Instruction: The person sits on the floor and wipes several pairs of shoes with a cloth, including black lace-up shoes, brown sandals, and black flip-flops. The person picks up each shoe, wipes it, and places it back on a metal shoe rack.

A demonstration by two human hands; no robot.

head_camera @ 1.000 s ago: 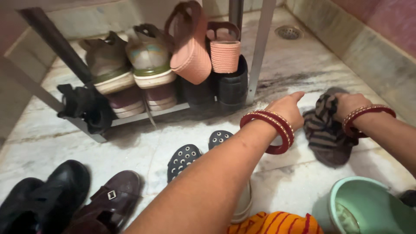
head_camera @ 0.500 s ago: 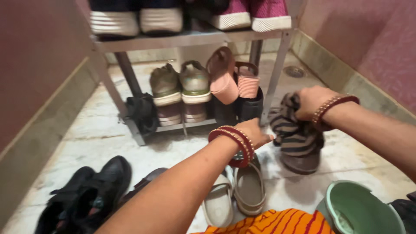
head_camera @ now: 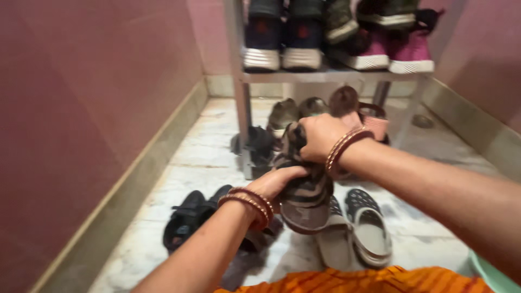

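Note:
A striped brown and black cloth [head_camera: 304, 187] hangs in the air in front of me, bunched and drooping. My right hand [head_camera: 320, 138] grips its top, fingers closed over the fabric. My left hand [head_camera: 277, 182] holds its left side lower down, from beneath. Both wrists wear red and gold bangles. The cloth hangs above a pair of grey perforated clogs [head_camera: 355, 230] on the marble floor.
A metal shoe rack [head_camera: 331, 77] stands ahead with sneakers on its upper shelf and sandals and shoes below. Black shoes [head_camera: 187, 220] lie on the floor at the left. Pink walls close both sides. A green bucket rim [head_camera: 491, 274] shows at bottom right.
The cloth has left the floor and moved left, up in front of me. My left hand, earlier free and pointing, now grips it too. The view has tilted upward.

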